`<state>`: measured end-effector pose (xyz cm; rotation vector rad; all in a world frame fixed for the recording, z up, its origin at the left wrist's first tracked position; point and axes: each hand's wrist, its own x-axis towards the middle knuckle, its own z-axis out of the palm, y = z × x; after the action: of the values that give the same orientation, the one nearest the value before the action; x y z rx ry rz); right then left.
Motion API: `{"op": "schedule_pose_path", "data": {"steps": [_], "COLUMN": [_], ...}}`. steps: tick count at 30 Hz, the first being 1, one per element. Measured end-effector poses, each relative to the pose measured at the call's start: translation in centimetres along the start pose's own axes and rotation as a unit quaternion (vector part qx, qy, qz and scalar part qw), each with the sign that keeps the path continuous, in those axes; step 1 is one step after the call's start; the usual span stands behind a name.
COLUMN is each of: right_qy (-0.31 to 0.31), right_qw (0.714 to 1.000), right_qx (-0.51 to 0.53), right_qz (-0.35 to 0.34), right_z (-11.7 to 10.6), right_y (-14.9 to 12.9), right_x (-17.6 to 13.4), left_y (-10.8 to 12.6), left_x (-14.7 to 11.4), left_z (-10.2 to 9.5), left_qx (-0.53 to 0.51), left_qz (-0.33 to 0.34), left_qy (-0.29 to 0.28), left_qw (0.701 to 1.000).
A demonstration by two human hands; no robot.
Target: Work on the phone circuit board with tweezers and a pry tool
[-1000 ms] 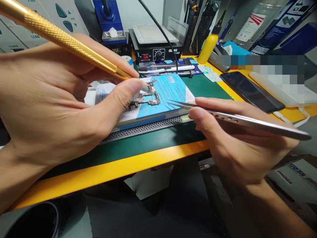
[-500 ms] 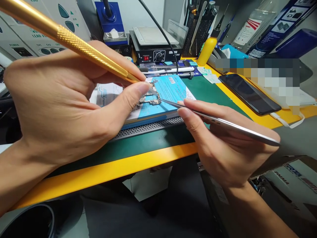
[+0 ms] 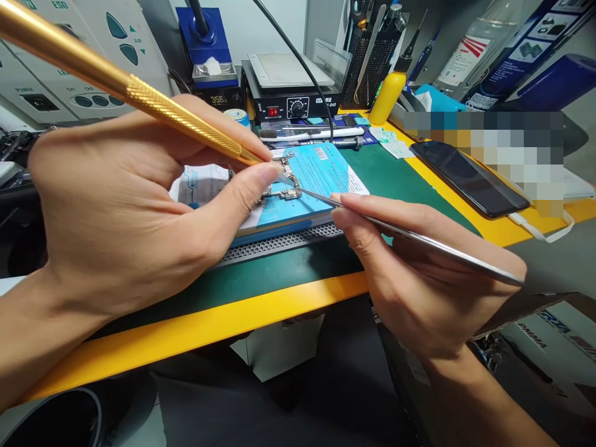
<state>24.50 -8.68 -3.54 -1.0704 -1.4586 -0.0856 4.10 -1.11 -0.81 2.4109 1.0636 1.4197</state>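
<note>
My two hands met over the circuit board (image 3: 292, 194)

In the head view, my left hand (image 3: 125, 205) pinched a gold-handled tool (image 3: 177, 121) between thumb and forefinger, its knurled grip slanting back over my knuckles. The tool's pale tip reached just past my left thumb, down at the board; whether it touched, I could not tell. My right hand (image 3: 423, 267) gripped metal tweezers (image 3: 437, 244), thumb and forefinger pressed on them near the front. Their points came together at the board's edge nearest my right hand, too fine to show what, if anything, they held.

The board lay between my hands, partly hidden by my left fingertips, on top of a blue and white book (image 3: 321, 167). Under the book's near side, a perforated metal strip (image 3: 288, 241) ran between my wrists on the green mat (image 3: 298, 264).

Beyond my left fingertips lay a white-handled brush (image 3: 326, 133), and behind it stood a black box (image 3: 254, 99) with a dial and a red switch. A yellow bottle (image 3: 388, 96) stood well beyond my right hand. Farther to that hand's right lay a dark phone (image 3: 470, 177), a white cable (image 3: 542, 231) at its near end.
</note>
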Motion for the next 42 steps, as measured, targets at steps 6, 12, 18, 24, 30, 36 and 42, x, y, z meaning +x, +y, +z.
{"op": "schedule_pose_path", "data": {"steps": [6, 12, 18, 24, 30, 36, 42], "right_qy": [0.001, 0.003, 0.004, 0.004, 0.0, 0.011, 0.012], "right_qw": [1.0, 1.0, 1.0, 0.999, 0.999, 0.999, 0.999], "right_qx": [0.004, 0.009, 0.015, 0.012, 0.021, 0.022, 0.019], "right_qz": [0.025, 0.028, 0.024, 0.032, 0.038, 0.045, 0.026], "right_z": [0.02, 0.01, 0.0, 0.01, -0.08, 0.0, 0.08], "right_y": [-0.39, -0.28, -0.22, -0.33, -0.38, -0.41, 0.0], "right_x": [0.04, -0.03, 0.04, 0.08, 0.02, -0.01, 0.0], "left_y": [-0.44, 0.0, 0.19, 0.01, 0.03, 0.1, 0.13], "left_x": [0.39, 0.33, 0.36, 0.42, 0.41, 0.36, 0.39], "left_z": [-0.54, -0.19, -0.18, -0.28, -0.48, -0.49, -0.61], "left_qx": [0.047, 0.043, 0.046, 0.054, 0.057, 0.059, 0.063], "left_qz": [-0.025, -0.026, -0.044, -0.036, -0.033, -0.03, -0.015], "left_qy": [-0.04, -0.023, -0.024, -0.036, -0.043, -0.05, -0.058], "left_qw": [0.998, 0.998, 0.998, 0.997, 0.997, 0.997, 0.996]}}
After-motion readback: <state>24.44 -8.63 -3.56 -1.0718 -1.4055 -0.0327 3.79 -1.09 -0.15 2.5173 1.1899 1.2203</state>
